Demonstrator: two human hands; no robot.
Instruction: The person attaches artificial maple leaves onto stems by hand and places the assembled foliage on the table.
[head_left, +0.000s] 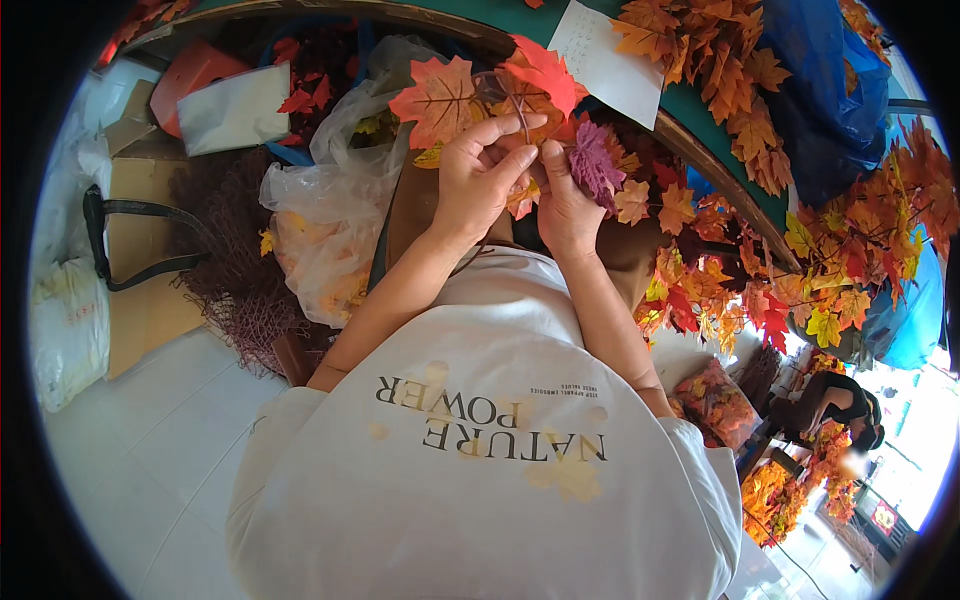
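Note:
Both my hands are raised close together over my lap, among artificial maple leaves. My left hand (475, 185) is closed, its thumb and fingers pinching a thin brown stem (521, 105). Around that stem spread an orange maple leaf (436, 100) and a red maple leaf (545, 75). My right hand (568, 208) is closed too, thumb against fingers, at the stems beside a purple leaf (597, 167). Whether it grips the purple leaf's own stem or the shared one is hidden by the fingers.
A green table (700, 105) with a brown edge curves ahead, bearing a paper sheet (607, 58) and orange leaf bunches (740, 80). Leaf garlands (720, 260) hang at right. A plastic bag of leaves (325, 235) and purple netting (235, 270) stand left. Another person (830, 405) is at far right.

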